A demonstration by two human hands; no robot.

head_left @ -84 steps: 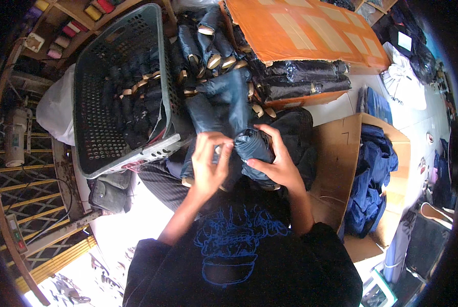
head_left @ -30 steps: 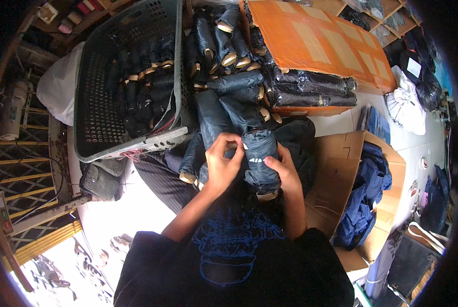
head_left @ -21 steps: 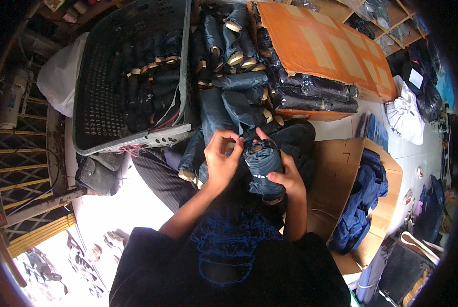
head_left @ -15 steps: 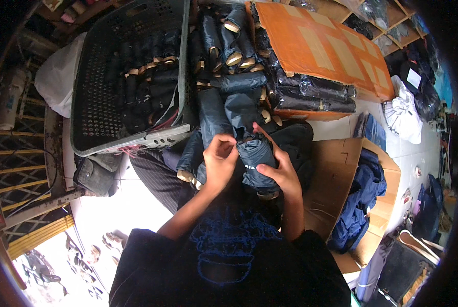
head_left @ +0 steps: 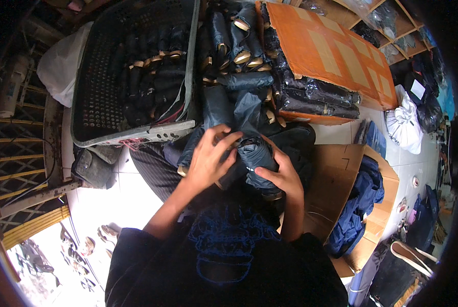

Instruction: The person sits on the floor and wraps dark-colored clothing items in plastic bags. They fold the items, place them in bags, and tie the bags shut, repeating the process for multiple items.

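Observation:
A compact folded umbrella (head_left: 258, 159) in dark blue-grey fabric stands upright in front of my chest. My right hand (head_left: 285, 174) wraps round its right side, thumb across the front and fingers behind. At its upper left, my left hand (head_left: 211, 156) has its fingers bent and spread apart, with the fingertips close by the gathered top; whether they touch the fabric I cannot tell. Beyond my hands, more dark rolled umbrellas (head_left: 247, 81) with pale wood-coloured ends lie heaped across my lap and the floor.
On the left a dark perforated plastic crate (head_left: 103, 102) holds several rolled umbrellas. A taped orange-brown carton (head_left: 331, 46) lies over wrapped dark bundles at the back right. Nearer, an open cardboard box (head_left: 329, 189) contains navy cloth (head_left: 359, 204). Shoes (head_left: 88, 245) lie at the lower left.
My left hand has opened from a pinch near the umbrella's top, its fingers spreading as the hand shifts slightly left. My right hand keeps its hold on the umbrella.

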